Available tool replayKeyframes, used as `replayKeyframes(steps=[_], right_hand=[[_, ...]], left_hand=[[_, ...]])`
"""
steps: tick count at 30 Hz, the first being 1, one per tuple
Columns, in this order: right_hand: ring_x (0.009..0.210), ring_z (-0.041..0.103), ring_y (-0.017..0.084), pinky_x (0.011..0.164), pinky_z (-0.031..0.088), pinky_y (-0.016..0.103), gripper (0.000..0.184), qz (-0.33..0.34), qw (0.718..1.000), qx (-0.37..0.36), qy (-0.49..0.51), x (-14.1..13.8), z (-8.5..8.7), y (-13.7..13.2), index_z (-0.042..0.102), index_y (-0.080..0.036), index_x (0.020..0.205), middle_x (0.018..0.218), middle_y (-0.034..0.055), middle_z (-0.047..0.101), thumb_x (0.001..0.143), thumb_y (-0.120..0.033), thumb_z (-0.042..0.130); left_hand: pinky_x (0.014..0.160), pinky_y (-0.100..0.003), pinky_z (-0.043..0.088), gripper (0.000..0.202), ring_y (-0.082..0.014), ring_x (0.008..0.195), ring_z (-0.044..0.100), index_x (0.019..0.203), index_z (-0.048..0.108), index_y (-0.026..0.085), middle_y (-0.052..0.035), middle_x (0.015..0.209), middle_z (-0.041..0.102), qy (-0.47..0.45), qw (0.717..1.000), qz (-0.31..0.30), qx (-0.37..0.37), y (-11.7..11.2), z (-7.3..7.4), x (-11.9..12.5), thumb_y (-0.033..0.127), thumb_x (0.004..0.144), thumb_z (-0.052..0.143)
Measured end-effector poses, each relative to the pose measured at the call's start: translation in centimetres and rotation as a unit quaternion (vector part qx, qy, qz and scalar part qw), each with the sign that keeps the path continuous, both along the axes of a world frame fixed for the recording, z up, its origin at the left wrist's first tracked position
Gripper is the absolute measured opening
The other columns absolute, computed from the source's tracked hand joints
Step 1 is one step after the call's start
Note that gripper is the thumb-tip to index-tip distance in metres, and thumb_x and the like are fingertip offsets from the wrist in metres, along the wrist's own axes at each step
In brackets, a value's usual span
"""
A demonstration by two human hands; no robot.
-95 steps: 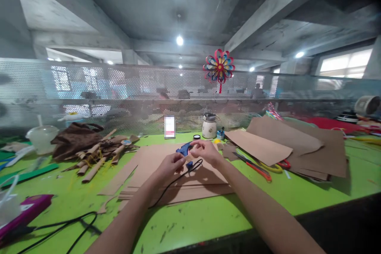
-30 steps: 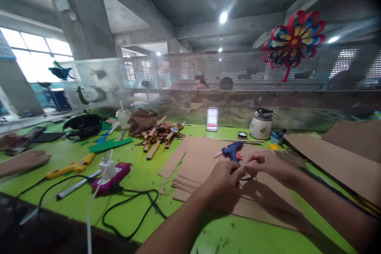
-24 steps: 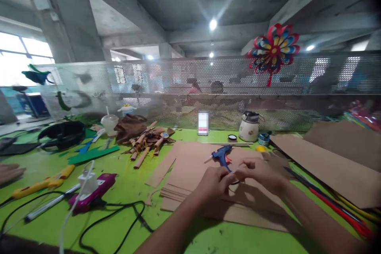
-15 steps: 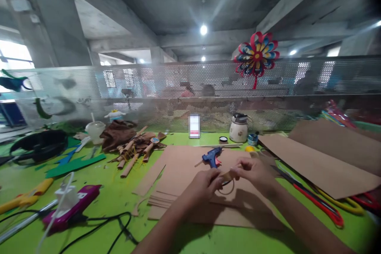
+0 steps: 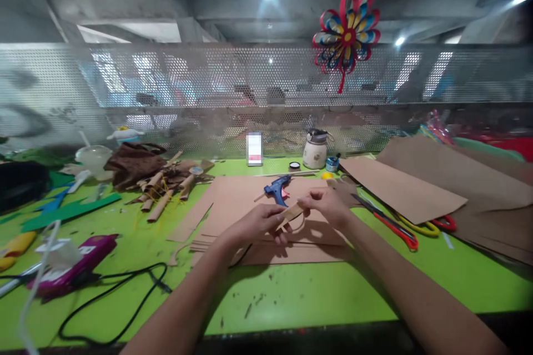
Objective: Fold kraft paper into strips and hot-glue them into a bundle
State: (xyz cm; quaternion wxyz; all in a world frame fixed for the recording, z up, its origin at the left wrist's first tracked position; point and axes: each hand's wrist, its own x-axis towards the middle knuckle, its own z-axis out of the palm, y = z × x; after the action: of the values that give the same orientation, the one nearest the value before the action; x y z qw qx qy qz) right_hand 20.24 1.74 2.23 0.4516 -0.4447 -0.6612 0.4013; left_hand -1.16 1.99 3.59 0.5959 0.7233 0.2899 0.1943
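Between my two hands is a narrow strip of brown paper (image 5: 290, 214), raised over the stacked brown paper sheets (image 5: 233, 199). My left hand (image 5: 263, 222) grips its near end between thumb and fingers. The fingertips of my right hand (image 5: 327, 204) pinch the far end. Below the strip a thin curved band (image 5: 298, 224) shows, partly hidden by my fingers. Just beyond my hands a blue glue gun (image 5: 276, 189) lies on the sheets, its nozzle pointing left.
Rolled brown paper tubes (image 5: 160, 205) and a purple power strip (image 5: 79, 266) with a black cable lie left. At right are red-handled scissors (image 5: 402, 236) and large brown sheets (image 5: 403, 188). A white bottle (image 5: 315, 151) and a phone (image 5: 254, 148) stand at the back.
The view has tilted down and shifted, showing the table's front edge. My hands have turned the strip so its flat face shows more; both still hold it. The glue gun stays on the sheets.
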Motion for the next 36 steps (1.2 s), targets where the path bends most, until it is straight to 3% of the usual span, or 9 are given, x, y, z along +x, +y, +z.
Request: replayKeyframes(steps=[6, 12, 18, 25, 29, 36], right_hand=[[0.054, 0.053, 0.012, 0.055, 0.042, 0.025, 0.032, 0.014, 0.998, -0.019, 0.062, 0.1, -1.1, 1.0, 0.061, -0.015, 0.065, 0.055, 0.0002, 0.059, 0.073, -0.046, 0.065], [0.052, 0.052, 0.012, 0.054, 0.042, 0.025, 0.038, 0.0, 0.999, -0.018, 0.043, -1.3, -0.7, 0.5, 0.057, -0.015, 0.061, 0.053, 0.0006, 0.059, 0.07, -0.051, 0.066], [0.052, 0.051, 0.012, 0.054, 0.042, 0.025, 0.039, -0.023, 0.998, -0.006, 0.062, -2.5, -0.8, 0.3, 0.058, -0.015, 0.064, 0.054, -0.0005, 0.056, 0.069, -0.052, 0.067], [0.065, 0.055, 0.012, 0.064, 0.045, 0.026, 0.042, 0.034, 0.998, 0.0, 0.055, -2.8, 0.1, 0.9, 0.063, -0.014, 0.098, 0.075, 0.0009, 0.061, 0.064, -0.036, 0.074], [0.064, 0.053, 0.011, 0.062, 0.044, 0.025, 0.032, 0.046, 0.999, 0.006, -0.018, -3.2, 0.9, 1.0, 0.066, -0.013, 0.094, 0.075, 0.0013, 0.06, 0.065, -0.027, 0.071], [0.057, 0.047, 0.009, 0.052, 0.038, 0.02, 0.025, 0.02, 0.998, 0.04, -0.05, -3.9, -0.2, 1.4, 0.066, -0.015, 0.091, 0.071, -0.0011, 0.056, 0.068, -0.025, 0.066]], left_hand=[[0.062, -0.031, 0.051, 0.043, -0.0181, 0.064, 0.065, 0.097, 0.059, 0.013, -0.0114, 0.084, 0.066, 0.033, 0.999, 0.027, -0.003, 0.1, 1.0, 0.6, 0.051, 0.078, 0.055], [0.045, -0.025, 0.042, 0.043, -0.0152, 0.046, 0.057, 0.074, 0.055, 0.015, -0.0054, 0.057, 0.061, 0.051, 0.992, 0.097, 0.06, 0.9, -0.6, 0.7, 0.057, 0.077, 0.052], [0.048, -0.022, 0.038, 0.039, -0.0134, 0.049, 0.055, 0.071, 0.056, 0.015, -0.0027, 0.056, 0.061, 0.016, 0.99, 0.1, 0.094, 1.7, -2.0, 0.3, 0.054, 0.078, 0.053], [0.054, -0.023, 0.038, 0.038, -0.0141, 0.056, 0.056, 0.07, 0.054, 0.015, -0.0022, 0.059, 0.061, -0.001, 0.991, 0.09, 0.102, 1.6, -2.2, -0.6, 0.052, 0.08, 0.052], [0.055, -0.023, 0.038, 0.039, -0.0133, 0.055, 0.055, 0.073, 0.052, 0.015, -0.0023, 0.06, 0.062, -0.006, 0.991, 0.09, 0.095, 1.4, -2.6, -0.7, 0.054, 0.081, 0.05], [0.051, -0.023, 0.038, 0.042, -0.0135, 0.05, 0.053, 0.074, 0.052, 0.015, -0.0002, 0.054, 0.057, -0.001, 0.988, 0.125, 0.095, 1.7, -3.4, -0.7, 0.057, 0.079, 0.049]])
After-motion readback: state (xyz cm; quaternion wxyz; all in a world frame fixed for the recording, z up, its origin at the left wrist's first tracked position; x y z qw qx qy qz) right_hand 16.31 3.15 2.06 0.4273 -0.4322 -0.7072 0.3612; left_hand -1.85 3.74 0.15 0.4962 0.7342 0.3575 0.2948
